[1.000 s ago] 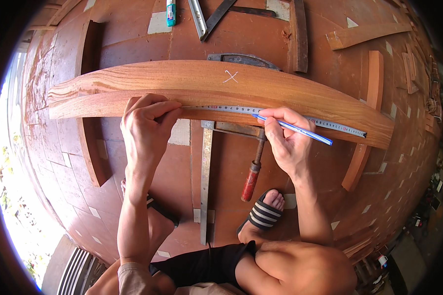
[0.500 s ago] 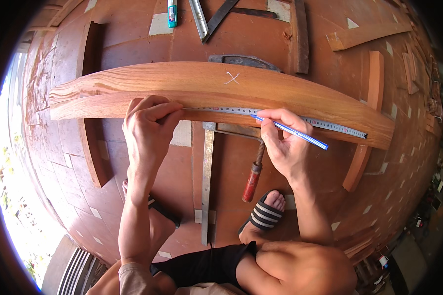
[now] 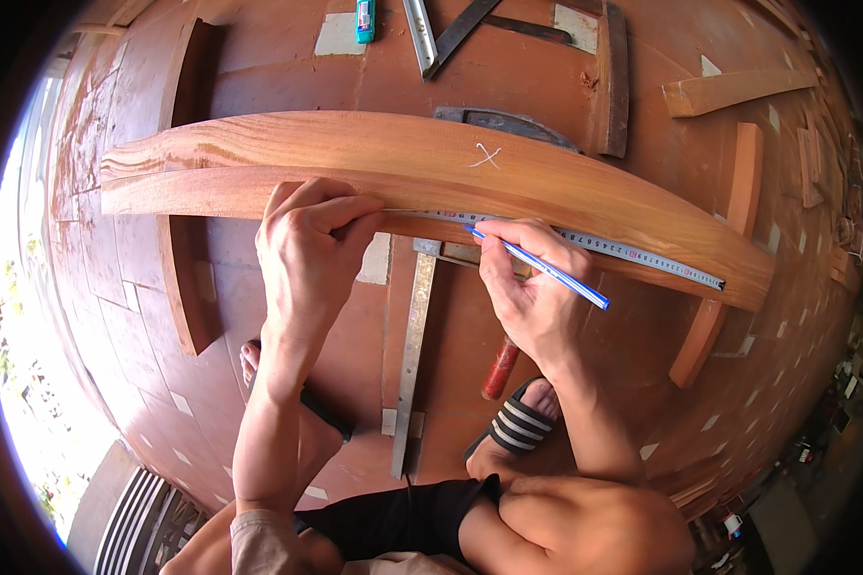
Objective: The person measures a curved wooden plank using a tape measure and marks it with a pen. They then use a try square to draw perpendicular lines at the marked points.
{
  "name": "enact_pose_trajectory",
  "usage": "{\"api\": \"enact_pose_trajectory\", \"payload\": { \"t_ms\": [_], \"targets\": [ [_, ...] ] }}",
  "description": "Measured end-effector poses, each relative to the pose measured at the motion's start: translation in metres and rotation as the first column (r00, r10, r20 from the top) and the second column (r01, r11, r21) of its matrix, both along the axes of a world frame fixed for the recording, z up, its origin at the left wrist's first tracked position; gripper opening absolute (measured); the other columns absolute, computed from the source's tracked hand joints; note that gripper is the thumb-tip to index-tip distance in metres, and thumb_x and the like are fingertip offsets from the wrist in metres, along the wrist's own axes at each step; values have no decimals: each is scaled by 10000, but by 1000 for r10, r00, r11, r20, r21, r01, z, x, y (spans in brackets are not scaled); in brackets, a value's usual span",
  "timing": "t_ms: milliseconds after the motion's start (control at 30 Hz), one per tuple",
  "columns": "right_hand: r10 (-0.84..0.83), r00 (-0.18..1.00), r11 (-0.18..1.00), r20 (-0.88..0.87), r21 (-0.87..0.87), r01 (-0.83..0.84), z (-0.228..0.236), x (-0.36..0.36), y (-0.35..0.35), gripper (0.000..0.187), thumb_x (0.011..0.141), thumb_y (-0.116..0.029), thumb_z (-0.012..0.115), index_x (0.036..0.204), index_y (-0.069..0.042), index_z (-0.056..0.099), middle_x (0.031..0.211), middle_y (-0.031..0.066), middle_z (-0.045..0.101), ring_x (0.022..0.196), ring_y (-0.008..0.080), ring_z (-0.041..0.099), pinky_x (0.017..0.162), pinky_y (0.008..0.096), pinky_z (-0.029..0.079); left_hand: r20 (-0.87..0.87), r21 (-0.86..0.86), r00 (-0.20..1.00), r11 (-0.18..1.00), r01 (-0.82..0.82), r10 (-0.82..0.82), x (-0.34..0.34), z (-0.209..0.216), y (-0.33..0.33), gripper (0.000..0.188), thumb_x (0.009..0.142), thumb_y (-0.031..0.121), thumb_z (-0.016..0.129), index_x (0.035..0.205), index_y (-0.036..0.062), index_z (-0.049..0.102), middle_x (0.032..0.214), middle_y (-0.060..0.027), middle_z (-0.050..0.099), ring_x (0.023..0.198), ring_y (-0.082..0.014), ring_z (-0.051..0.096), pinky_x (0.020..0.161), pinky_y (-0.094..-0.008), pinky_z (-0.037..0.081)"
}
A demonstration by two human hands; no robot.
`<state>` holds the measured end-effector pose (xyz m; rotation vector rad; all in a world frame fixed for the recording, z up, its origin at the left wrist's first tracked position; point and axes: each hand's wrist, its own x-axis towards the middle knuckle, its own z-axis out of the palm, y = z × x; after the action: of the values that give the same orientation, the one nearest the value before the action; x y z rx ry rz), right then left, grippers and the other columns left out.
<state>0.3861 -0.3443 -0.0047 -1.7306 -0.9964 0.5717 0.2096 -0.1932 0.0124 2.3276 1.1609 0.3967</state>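
Two curved wooden pieces [image 3: 355,144] lie side by side, a white cross drawn on the far one. Along the near piece [image 3: 201,191] runs a measuring tape [image 3: 642,257], its metal end toward the right. My left hand [image 3: 307,254] is closed, thumb and fingers pinching the tape against the wood's near edge. Between the fingers of my right hand [image 3: 537,292] is a blue-and-white pen [image 3: 585,292], tilted, its tip at the tape. A bar clamp with a red handle [image 3: 501,369] and a steel bar [image 3: 413,355] grips the wood; my right hand hides part of its screw.
Wooden supports [image 3: 187,297] [image 3: 745,177] stand under both ends of the pieces. Beyond lie a metal angle tool [image 3: 420,38], a small teal container [image 3: 365,23] and wood offcuts [image 3: 738,92]. My sandalled foot [image 3: 524,422] is near the clamp handle.
My right hand and the pen have moved left along the tape, nearer my left hand. The view has shifted slightly; the left hand still pinches the tape.
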Motion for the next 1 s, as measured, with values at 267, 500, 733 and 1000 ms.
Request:
{"api": "enact_pose_trajectory", "payload": {
  "t_ms": [267, 500, 733, 1000],
  "targets": [
    [3, 1000, 997, 16, -81, -2, 5, -1, -1, 133, 942, 56, 738, 1066, 54, 786, 957, 150, 797, 826, 178, 765, 745, 298, 606, -4, 9, 1000, 1000, 10, -10, 0, -1, 1, 185, 774, 52, 893, 956, 80, 875, 954, -52, 787, 927, -243, 703, 853, -365, 580],
    [-5, 999, 998, 39, -56, 7, 1, -2, 0, 165, 884, 57, 774, 1048, 35, 785, 908, 163, 788, 787, 249, 767, 713, 327, 600, 16, 7, 1000, 1000, 9, -9, 0, -1, 1, 182, 777, 60, 895, 957, 81, 875, 948, -47, 784, 911, -246, 688, 840, -366, 576],
    [19, 999, 997, 38, -76, -17, 1, 0, -1, 144, 928, 44, 750, 1067, 51, 786, 952, 159, 796, 843, 222, 778, 758, 323, 610, 31, 22, 999, 1000, -9, 9, 0, -2, 0, 145, 769, 99, 893, 912, 110, 872, 910, -7, 772, 907, -258, 681, 834, -380, 587],
    [38, 998, 997, 49, -62, -35, 0, 1, -1, 140, 942, 51, 727, 1071, 58, 783, 972, 166, 797, 868, 211, 783, 785, 321, 613, 16, 21, 1000, 1000, 9, -9, 0, -2, 1, 183, 774, 71, 900, 955, 86, 874, 933, -44, 781, 905, -249, 689, 840, -367, 575]
  ]
}}
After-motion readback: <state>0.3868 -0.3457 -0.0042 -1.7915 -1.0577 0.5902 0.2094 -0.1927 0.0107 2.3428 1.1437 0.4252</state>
